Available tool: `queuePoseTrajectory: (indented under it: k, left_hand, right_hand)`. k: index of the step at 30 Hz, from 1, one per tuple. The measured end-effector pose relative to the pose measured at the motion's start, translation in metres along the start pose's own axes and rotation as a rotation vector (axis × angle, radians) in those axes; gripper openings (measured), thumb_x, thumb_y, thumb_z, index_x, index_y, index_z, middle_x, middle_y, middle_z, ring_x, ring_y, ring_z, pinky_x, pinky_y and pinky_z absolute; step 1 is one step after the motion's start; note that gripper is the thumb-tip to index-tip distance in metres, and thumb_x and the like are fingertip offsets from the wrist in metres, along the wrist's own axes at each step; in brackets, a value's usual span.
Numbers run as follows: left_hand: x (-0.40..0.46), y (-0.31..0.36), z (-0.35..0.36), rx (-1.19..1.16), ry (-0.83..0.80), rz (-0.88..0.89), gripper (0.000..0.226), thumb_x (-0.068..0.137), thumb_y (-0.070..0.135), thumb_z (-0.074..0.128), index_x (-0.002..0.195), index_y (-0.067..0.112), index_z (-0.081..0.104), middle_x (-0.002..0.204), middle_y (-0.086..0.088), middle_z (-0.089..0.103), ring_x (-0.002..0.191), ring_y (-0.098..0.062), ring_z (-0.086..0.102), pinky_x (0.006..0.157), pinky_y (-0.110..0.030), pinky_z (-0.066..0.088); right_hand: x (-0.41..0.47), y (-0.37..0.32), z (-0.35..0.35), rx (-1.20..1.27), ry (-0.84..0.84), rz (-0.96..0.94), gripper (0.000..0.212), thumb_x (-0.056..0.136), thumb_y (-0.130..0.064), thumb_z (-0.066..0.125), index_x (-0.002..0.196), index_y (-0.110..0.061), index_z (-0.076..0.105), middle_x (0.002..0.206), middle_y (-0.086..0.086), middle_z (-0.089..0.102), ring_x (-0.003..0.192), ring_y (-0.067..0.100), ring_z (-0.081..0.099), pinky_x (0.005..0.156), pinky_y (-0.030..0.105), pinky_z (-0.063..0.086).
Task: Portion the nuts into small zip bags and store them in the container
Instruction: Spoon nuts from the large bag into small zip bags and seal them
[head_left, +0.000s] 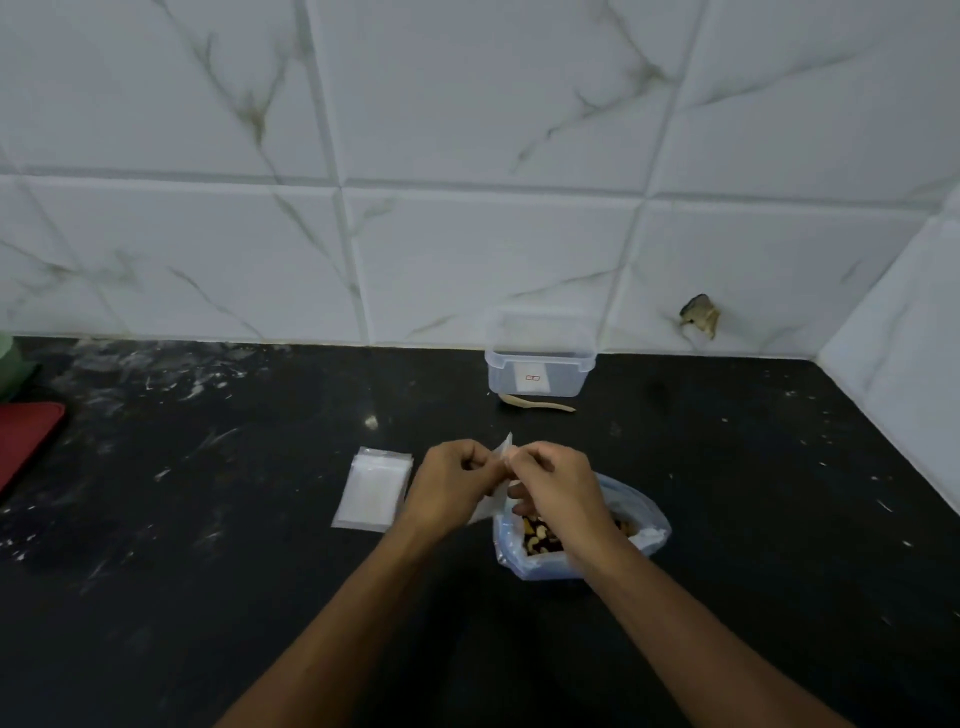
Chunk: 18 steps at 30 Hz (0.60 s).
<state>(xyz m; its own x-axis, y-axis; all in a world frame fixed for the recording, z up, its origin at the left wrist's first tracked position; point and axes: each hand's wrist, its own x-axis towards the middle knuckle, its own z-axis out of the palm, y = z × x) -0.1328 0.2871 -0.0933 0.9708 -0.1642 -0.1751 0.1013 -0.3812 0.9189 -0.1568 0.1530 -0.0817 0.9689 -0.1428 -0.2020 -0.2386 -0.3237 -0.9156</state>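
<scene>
You're early on — your left hand (451, 480) and right hand (550, 480) both pinch the top of one small zip bag (500, 467) above the open bag of nuts (540, 538). The container (539, 371) at the wall looks unfilled — its contents and the bag's mouth are hard to read

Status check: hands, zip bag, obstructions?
Both hands, left and right, pinching small clear zip bag open. Large nut bag beneath. Nothing in the way.

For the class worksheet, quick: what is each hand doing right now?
Left hand: pinches the top edge of a small zip bag.
Right hand: pinches the same bag's top edge from the other side.
</scene>
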Motion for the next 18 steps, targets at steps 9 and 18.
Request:
queuePoseTrajectory:
  k: [9, 18]
  left_hand:
    - [-0.003, 0.0, 0.027, -0.103, -0.21, -0.008, 0.011, 0.093, 0.014, 0.063, 0.086, 0.009, 0.07, 0.08, -0.001, 0.069, 0.069, -0.002, 0.064, 0.069, -0.018, 0.052]
    - [-0.002, -0.002, 0.037, -0.232, -0.286, -0.071, 0.019, 0.098, 0.016, 0.055, 0.092, 0.006, 0.07, 0.089, -0.014, 0.071, 0.08, -0.017, 0.065, 0.076, -0.029, 0.052]
  right_hand:
    - [-0.011, 0.008, -0.037, 0.216, -0.076, 0.217, 0.019, 0.093, -0.027, 0.062, 0.089, -0.01, 0.071, 0.093, 0.009, 0.073, 0.09, 0.019, 0.07, 0.072, 0.029, 0.059]
    - [-0.008, 0.015, -0.054, 0.12, -0.113, 0.186, 0.012, 0.094, -0.017, 0.061, 0.092, -0.015, 0.073, 0.094, 0.009, 0.074, 0.093, 0.02, 0.071, 0.085, 0.038, 0.059]
